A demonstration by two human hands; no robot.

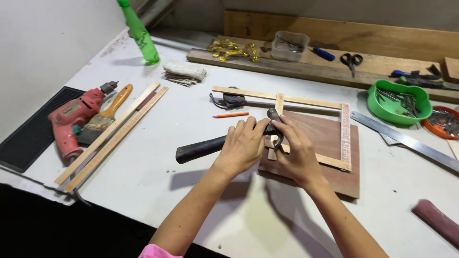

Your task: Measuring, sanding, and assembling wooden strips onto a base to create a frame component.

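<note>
My left hand grips a hammer with a black handle near its metal head. My right hand pinches at the spot under the hammer head, on the short upright strip of a thin wooden slat frame. What the right fingers hold is hidden. The frame lies partly on a reddish-brown board. An orange pencil and a black tape measure lie just beyond my left hand.
A red drill, a brush and long wooden strips lie at the left. A green bottle, folded cloth, scissors, a green bowl of nails, an orange dish and a steel square lie beyond.
</note>
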